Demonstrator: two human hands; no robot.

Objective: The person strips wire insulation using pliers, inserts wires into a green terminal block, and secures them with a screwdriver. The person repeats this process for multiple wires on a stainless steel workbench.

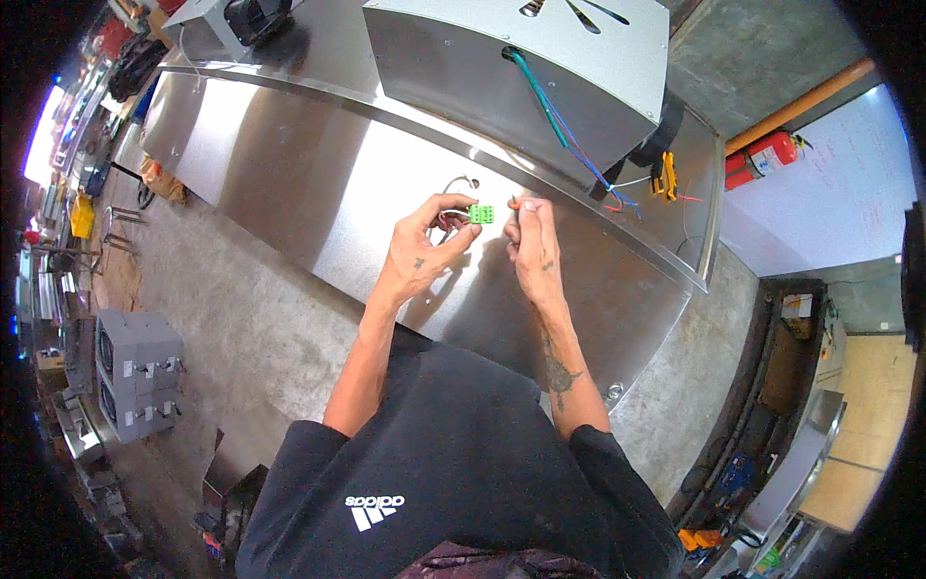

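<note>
Green terminal connector [480, 213]: pinched in the fingertips of the left hand [422, 253] above the steel worktop [289, 183], thin wires trailing beneath it. Right hand [533, 246]: closed on a small orange-tipped tool [515, 204] just beside the connector; steady alignment and a firm pinch seem advisable. Beyond: grey metal housing [540, 68] with green and blue leads [559, 130] hanging out.
</note>
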